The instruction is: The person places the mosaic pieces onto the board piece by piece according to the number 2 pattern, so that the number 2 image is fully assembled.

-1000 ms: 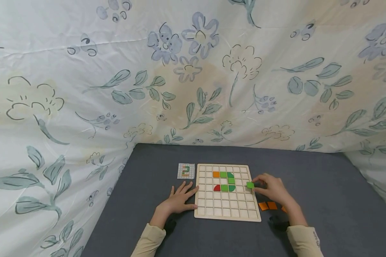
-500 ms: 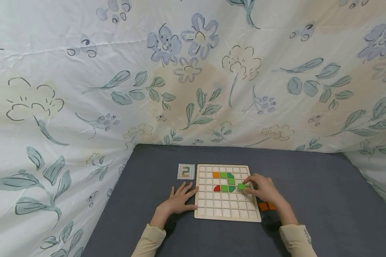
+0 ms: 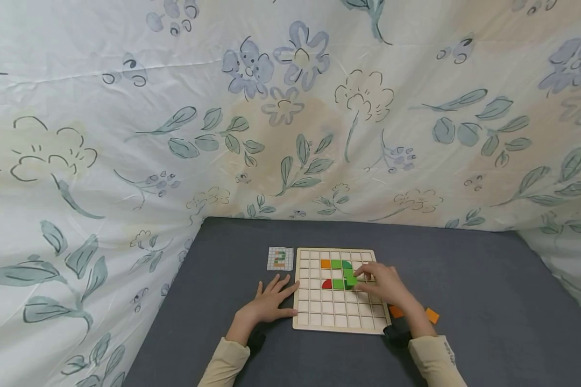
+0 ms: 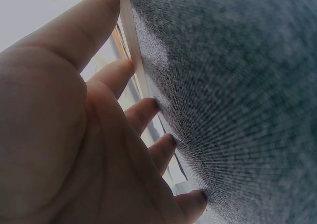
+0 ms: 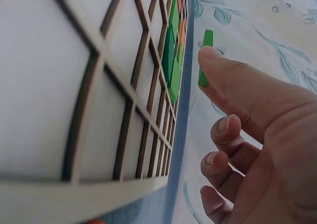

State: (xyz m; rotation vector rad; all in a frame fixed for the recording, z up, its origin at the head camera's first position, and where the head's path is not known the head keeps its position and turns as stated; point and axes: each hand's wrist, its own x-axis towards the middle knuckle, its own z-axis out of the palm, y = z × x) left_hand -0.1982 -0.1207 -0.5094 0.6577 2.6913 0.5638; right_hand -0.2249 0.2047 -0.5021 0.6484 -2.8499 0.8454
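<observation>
A square wooden grid board [image 3: 326, 308] lies on the dark cloth, with several coloured tiles set in its upper cells. Among them are an orange square [image 3: 325, 264], a red quarter-round tile [image 3: 326, 284] and a green square [image 3: 338, 284]. My right hand [image 3: 386, 285] pinches a loose green square tile [image 5: 208, 37] between thumb and forefinger, raised above the board; the other fingers curl in loosely. From the head, this tile overlaps the dark green quarter-round tile in the lower row. With fingers spread, my left hand [image 3: 266, 305] rests on the cloth, fingertips at the board's left edge.
Beside the board's upper left lies a small printed card [image 3: 280, 259] showing a coloured grid pattern. Loose orange tiles [image 3: 432, 315] lie right of the board, partly hidden by my right forearm. A floral curtain [image 3: 290, 161] hangs behind the dark table [image 3: 242, 247].
My right hand has carried the green tile leftward, from the board's right edge to over the placed green tiles. My left hand has stayed put.
</observation>
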